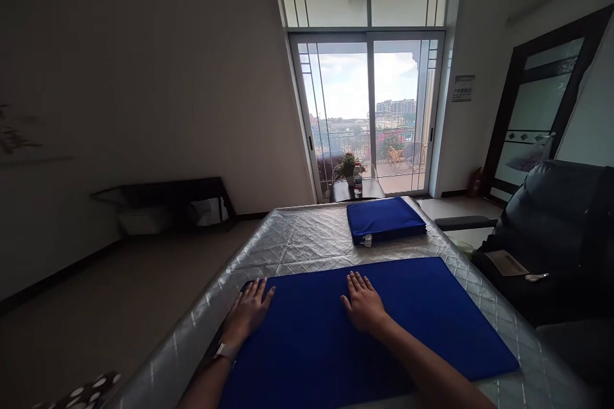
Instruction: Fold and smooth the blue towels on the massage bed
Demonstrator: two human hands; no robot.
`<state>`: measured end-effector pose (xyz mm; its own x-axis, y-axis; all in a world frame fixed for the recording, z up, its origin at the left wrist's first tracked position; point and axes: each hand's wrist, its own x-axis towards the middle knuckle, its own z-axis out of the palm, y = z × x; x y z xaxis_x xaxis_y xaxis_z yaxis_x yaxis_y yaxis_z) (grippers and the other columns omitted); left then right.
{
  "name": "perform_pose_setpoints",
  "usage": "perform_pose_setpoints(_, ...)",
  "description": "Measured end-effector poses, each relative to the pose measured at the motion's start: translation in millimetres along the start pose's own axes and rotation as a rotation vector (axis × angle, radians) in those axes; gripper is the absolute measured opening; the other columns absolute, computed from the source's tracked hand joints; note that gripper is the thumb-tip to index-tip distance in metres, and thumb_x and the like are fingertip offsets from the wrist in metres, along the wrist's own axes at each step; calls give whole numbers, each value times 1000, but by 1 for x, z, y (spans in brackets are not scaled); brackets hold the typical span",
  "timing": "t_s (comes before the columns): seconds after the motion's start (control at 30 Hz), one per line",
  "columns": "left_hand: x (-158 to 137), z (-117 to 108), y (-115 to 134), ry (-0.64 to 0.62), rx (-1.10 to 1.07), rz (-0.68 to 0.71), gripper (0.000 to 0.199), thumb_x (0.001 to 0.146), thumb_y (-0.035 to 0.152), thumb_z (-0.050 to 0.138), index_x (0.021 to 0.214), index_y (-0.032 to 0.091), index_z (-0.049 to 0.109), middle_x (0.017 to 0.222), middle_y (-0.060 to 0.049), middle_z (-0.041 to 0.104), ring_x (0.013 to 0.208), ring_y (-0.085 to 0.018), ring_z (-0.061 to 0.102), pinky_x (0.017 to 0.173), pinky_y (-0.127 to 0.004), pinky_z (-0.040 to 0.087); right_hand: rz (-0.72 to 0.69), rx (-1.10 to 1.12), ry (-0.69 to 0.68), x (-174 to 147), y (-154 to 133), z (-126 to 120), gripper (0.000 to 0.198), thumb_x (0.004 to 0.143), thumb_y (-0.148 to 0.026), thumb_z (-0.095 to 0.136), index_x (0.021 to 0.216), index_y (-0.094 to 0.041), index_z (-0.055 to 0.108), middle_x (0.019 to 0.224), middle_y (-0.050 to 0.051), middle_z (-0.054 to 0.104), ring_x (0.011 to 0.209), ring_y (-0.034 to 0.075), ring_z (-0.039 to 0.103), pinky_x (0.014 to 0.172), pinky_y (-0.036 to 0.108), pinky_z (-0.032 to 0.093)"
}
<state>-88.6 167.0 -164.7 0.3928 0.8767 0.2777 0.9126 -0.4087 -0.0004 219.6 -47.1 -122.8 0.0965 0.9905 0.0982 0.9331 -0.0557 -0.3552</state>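
A flat blue rectangle of cloth (307, 339) lies spread on a table with a silver quilted cover (307, 236). My left hand (250, 308) rests palm down at its far left corner, fingers stretched out. Near the middle of the far edge, my right hand (363, 301) lies flat on the cloth, fingers extended and the thumb apart. Neither hand grips anything. Beyond them sits a folded blue cloth stack (386, 218) with a small white tag at its front edge.
Behind the table stand a small table with a bottle (357, 179) and a potted plant (348, 166), before sliding glass doors (369, 115). A black leather chair (551, 230) is at the right, holding a card (506, 263). A dark low rack (167, 204) is against the left wall.
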Motion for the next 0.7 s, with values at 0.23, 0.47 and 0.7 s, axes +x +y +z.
perform_pose_setpoints(0.23, -16, -36, 133, 86, -170, 304, 58, 104, 36, 23, 151, 11, 46, 157, -15, 45, 150, -25, 36, 123, -44, 31, -7, -8, 13, -1, 3, 3, 68, 105, -43, 18, 159, -2, 24, 165, 16, 21, 155, 23, 14, 126, 42, 9)
perform_pose_setpoints(0.47, -39, -31, 231, -89, -257, 538, 62, 107, 47, 20, 156, 15, 37, 160, -15, 41, 151, -26, 32, 124, -49, 30, -26, -56, 16, -5, 9, 1, 65, 101, -32, 28, 159, -5, 27, 165, 15, 21, 154, 25, 17, 126, 43, 13)
perform_pose_setpoints(0.7, -39, -25, 153, -168, -184, 409, 63, 105, 50, 24, 158, 16, 33, 165, -13, 29, 154, -26, 24, 125, -50, 26, 87, -71, 12, -32, 63, -18, 70, 104, -48, 19, 159, -6, 27, 166, 12, 21, 155, 22, 15, 126, 42, 12)
